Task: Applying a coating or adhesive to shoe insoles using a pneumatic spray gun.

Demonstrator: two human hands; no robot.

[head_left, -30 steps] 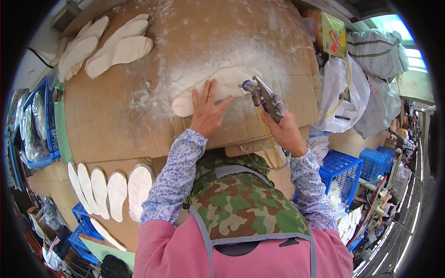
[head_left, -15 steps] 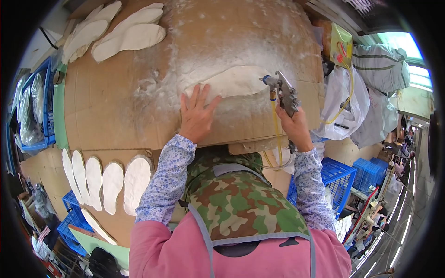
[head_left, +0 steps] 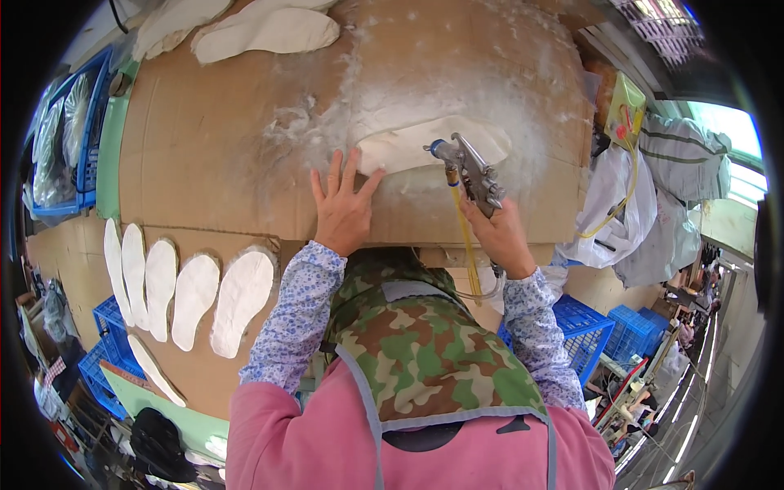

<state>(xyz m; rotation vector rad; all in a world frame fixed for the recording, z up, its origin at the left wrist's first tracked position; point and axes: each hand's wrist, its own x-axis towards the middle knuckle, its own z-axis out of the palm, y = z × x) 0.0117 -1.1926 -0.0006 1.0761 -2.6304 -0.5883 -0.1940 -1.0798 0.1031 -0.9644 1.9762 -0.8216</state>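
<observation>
Since the earlier frame, left hand [head_left: 343,208] has slid right; it lies flat, fingers spread, thumb touching white insole [head_left: 425,145] on cardboard table [head_left: 204,147]. Right hand [head_left: 498,237] grips spray gun [head_left: 469,171]. Yellow packet [head_left: 625,114] at 2 o'clock.

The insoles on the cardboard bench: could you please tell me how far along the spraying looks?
Looks done: five white insoles lie in a row at the person's left. In hand: the left hand pins one insole on the sprayed cardboard while the right hand aims the spray gun at it. Possibly left: the insoles at the far edge, though I cannot tell whether they are coated.
</observation>
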